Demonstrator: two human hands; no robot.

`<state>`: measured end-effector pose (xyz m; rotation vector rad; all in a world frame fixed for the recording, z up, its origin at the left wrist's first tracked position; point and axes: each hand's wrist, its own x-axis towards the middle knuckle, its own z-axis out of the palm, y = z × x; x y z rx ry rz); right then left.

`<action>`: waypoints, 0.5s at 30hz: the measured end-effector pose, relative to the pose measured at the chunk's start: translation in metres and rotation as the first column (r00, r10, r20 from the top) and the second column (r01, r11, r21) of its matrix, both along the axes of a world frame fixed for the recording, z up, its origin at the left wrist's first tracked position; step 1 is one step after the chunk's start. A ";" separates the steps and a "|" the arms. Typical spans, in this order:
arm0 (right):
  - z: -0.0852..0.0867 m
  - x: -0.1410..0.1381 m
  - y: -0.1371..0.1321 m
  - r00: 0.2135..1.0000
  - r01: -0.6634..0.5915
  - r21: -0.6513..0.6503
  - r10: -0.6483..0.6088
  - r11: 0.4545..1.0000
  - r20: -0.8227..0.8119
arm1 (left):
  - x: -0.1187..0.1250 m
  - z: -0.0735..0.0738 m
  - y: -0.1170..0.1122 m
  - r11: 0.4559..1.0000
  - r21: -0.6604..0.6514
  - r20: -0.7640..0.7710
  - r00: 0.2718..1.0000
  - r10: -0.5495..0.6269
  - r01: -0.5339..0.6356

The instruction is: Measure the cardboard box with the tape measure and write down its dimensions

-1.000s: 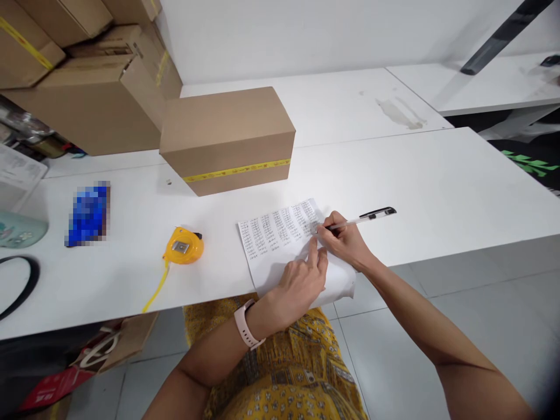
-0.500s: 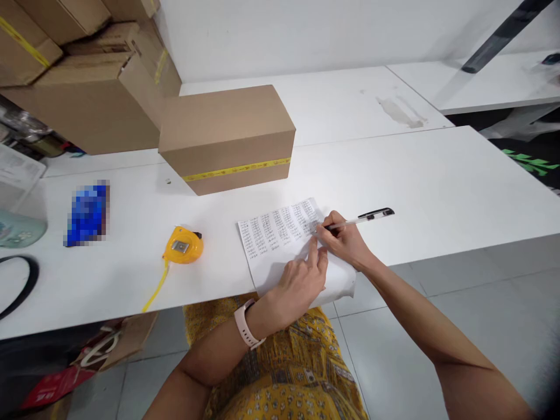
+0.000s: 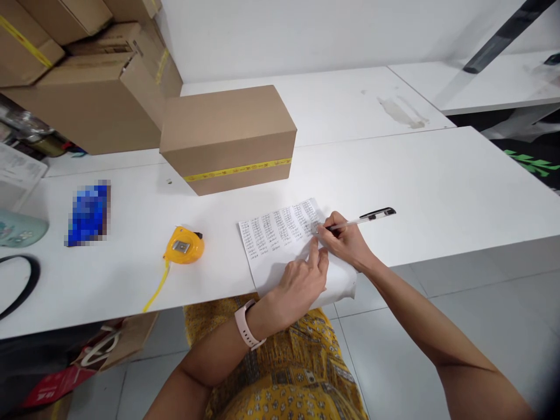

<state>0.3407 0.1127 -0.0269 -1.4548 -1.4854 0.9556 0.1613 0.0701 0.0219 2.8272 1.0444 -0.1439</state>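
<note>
A pen, clear with black ends, is gripped by my right hand, its tip down on a white sheet of paper. Columns of small handwriting cover the upper part of the sheet, and its lower right corner curls over the table edge. My left hand rests on the paper just left of the right hand. Its index finger points out toward the pen tip while the other fingers bend loosely, with nothing held. A pink watch band circles the left wrist.
An orange tape measure with its yellow blade partly out lies left on the white table. Behind stands a closed cardboard box. More cartons are stacked at back left. A blurred blue item and a green cup are far left.
The view has shifted very slightly. Both hands, the pen and the paper stay in nearly the same place.
</note>
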 end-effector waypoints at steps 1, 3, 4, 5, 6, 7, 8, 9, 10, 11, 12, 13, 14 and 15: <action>0.000 0.000 0.000 1.000 0.001 0.003 -0.001 1.000 -0.002 | 0.000 0.000 0.000 1.000 -0.008 0.002 1.000 -0.002 0.002; -0.001 0.000 0.000 1.000 0.004 0.008 -0.004 1.000 -0.005 | 0.000 -0.001 0.001 1.000 -0.017 0.011 1.000 -0.007 0.007; -0.001 0.000 0.000 1.000 0.006 0.009 -0.006 1.000 -0.004 | 0.000 -0.001 0.001 1.000 -0.018 0.015 1.000 -0.007 0.007; -0.001 0.000 0.000 1.000 0.008 0.009 -0.008 1.000 -0.002 | 0.001 -0.002 0.001 1.000 -0.020 0.017 1.000 -0.003 0.004; -0.001 -0.001 0.000 1.000 0.016 0.013 -0.016 1.000 0.002 | 0.001 -0.003 0.002 1.000 -0.025 0.017 1.000 0.000 0.000; -0.001 -0.001 0.000 0.999 0.031 0.023 -0.031 0.999 0.009 | 0.002 -0.004 0.001 1.000 -0.029 0.015 1.000 0.004 -0.004; -0.001 -0.001 -0.001 0.998 0.059 0.041 -0.060 0.997 0.019 | 0.002 -0.005 0.001 0.999 -0.032 0.013 1.000 0.009 -0.008; -0.001 -0.001 0.000 0.995 0.095 0.067 -0.097 0.993 0.035 | 0.002 -0.006 0.000 0.999 -0.035 0.013 1.000 0.011 -0.011; -0.001 0.001 0.000 0.988 0.135 0.102 -0.141 0.986 0.060 | 0.000 -0.007 -0.001 0.999 -0.039 0.023 1.000 0.008 -0.007; -0.001 0.005 0.001 0.977 0.174 0.145 -0.189 0.974 0.097 | -0.003 -0.007 -0.002 0.999 -0.045 0.050 0.999 -0.001 0.003; -0.001 0.011 0.002 0.961 0.201 0.191 -0.231 0.961 0.153 | -0.009 -0.006 -0.003 0.999 -0.045 0.095 0.995 -0.006 0.010; -0.002 0.018 0.003 0.936 0.213 0.242 -0.269 0.947 0.226 | -0.017 -0.005 -0.004 0.999 -0.034 0.162 0.987 -0.004 0.009; -0.003 0.027 0.005 0.902 0.208 0.293 -0.299 0.933 0.311 | -0.027 -0.002 -0.004 1.000 -0.003 0.250 0.968 0.010 -0.009; -0.004 0.037 0.007 0.860 0.181 0.336 -0.315 0.924 0.402 | -0.040 0.000 -0.003 0.997 0.047 0.350 0.936 0.037 -0.057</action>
